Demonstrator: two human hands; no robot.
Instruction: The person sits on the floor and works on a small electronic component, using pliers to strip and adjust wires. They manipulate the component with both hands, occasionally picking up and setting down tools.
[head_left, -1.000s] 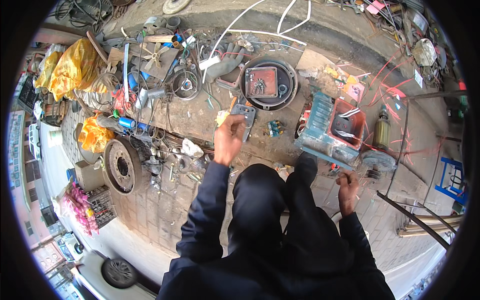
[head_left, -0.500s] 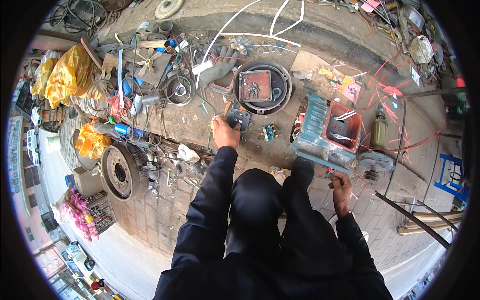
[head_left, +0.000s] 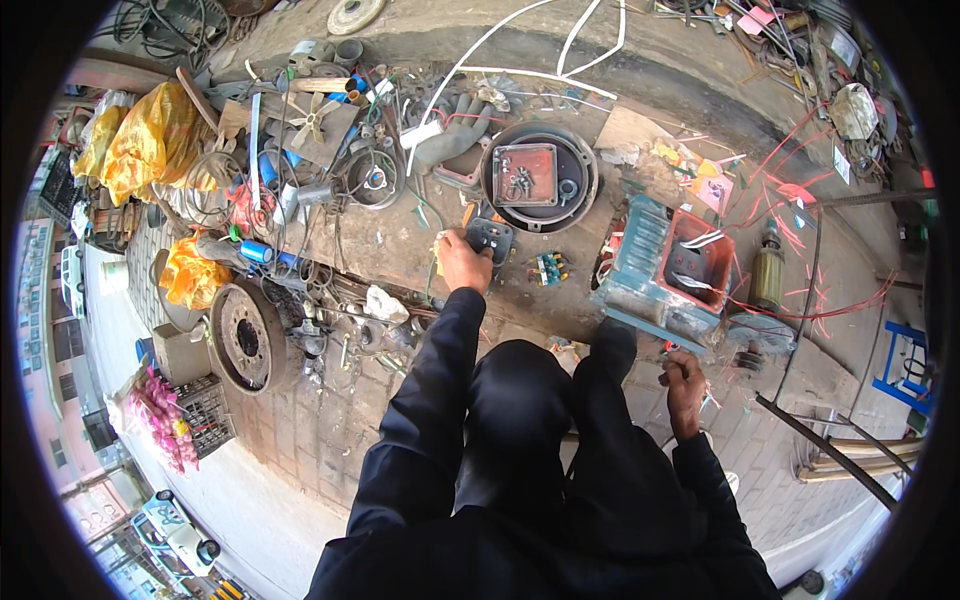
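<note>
Left hand: In the head view, the left hand (head_left: pixel 463 264) reaches over the counter (head_left: pixel 375 240), with its fingers bent and its thumb at the near edge of the dark plate. Whether it pinches the plate I cannot tell, because the hand covers the place.
Dark plate: The dark plate (head_left: pixel 490 236) is on the near side of the round pan, and it shows a few holes in its face. If it lies flat, I cannot say.
Right hand: The right hand (head_left: pixel 685 392) is low, near the close edge of the teal housing, with its fingers curled. Whether something is between the fingertips I cannot tell.
Round pan: The round pan (head_left: pixel 592 186) carries a red tray (head_left: pixel 552 158), and in this tray there are small metal parts (head_left: pixel 520 184).
Terminal block: The terminal block (head_left: pixel 548 268) lies between the dark plate and the teal housing, apart from both.
Teal housing: The teal housing (head_left: pixel 634 258) has an open red box on its right part.
Rotor: The rotor (head_left: pixel 768 270) stands to the right of the teal housing.
Glove: The grey glove (head_left: pixel 450 146) lies to the left of the round pan.
</note>
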